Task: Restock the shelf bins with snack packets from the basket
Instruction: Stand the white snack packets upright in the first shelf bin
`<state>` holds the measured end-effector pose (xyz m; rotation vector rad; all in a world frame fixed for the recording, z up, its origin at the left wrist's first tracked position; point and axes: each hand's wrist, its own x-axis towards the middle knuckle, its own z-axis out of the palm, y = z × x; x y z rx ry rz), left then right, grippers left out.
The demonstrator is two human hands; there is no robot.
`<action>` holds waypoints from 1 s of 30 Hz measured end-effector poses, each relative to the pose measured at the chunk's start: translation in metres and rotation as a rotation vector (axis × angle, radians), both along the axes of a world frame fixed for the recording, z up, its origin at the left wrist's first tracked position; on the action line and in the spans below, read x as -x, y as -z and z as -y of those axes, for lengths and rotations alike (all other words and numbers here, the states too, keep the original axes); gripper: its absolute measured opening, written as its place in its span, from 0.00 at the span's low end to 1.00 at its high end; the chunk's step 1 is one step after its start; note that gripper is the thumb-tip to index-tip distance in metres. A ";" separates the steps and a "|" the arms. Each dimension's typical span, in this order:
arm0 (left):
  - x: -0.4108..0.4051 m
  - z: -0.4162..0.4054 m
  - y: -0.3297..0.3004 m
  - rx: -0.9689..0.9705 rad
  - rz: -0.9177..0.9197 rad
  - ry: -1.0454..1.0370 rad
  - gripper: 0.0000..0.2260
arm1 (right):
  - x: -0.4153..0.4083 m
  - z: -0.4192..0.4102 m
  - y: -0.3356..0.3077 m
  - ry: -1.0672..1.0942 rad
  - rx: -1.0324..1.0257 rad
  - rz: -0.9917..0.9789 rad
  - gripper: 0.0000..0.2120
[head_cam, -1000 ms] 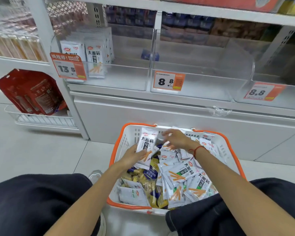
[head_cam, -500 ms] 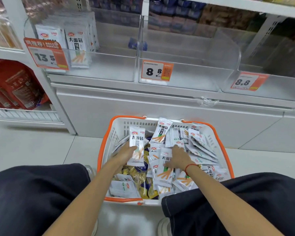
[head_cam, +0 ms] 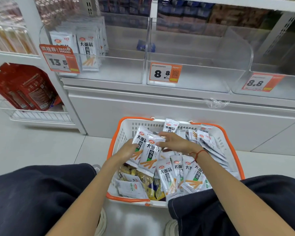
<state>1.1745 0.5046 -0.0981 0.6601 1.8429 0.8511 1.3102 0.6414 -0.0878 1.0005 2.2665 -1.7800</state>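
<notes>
Half a second earlier my left hand (head_cam: 126,151) held one white packet; now it gripped two overlapping packets (head_cam: 147,153), the right hand (head_cam: 174,142) having laid the second on top and pinching its upper edge. The bundle hung over the basket (head_cam: 216,128), still full. Both forearms reached forward between my knees. The left shelf bin (head_cam: 109,72), part-stocked, awaited them.

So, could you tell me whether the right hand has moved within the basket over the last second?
Yes. The right hand went from the basket's far rim toward the near side, then back left to the packets the left hand holds.
</notes>
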 end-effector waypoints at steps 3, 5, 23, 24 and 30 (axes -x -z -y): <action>-0.009 0.002 -0.022 -0.071 0.042 0.037 0.18 | 0.012 0.006 0.002 0.042 -0.030 -0.076 0.10; -0.009 -0.002 -0.017 -0.101 0.064 0.030 0.21 | 0.016 0.009 0.010 0.126 -0.044 -0.099 0.11; -0.003 -0.003 0.014 -0.147 0.060 -0.017 0.12 | 0.024 0.014 0.013 0.482 -0.147 -0.121 0.15; 0.000 -0.002 0.015 -0.138 0.077 -0.095 0.09 | 0.021 0.012 0.017 0.432 -0.238 0.010 0.14; 0.016 0.006 0.029 -0.103 0.205 -0.348 0.19 | -0.013 0.033 0.045 -0.297 -0.487 0.892 0.22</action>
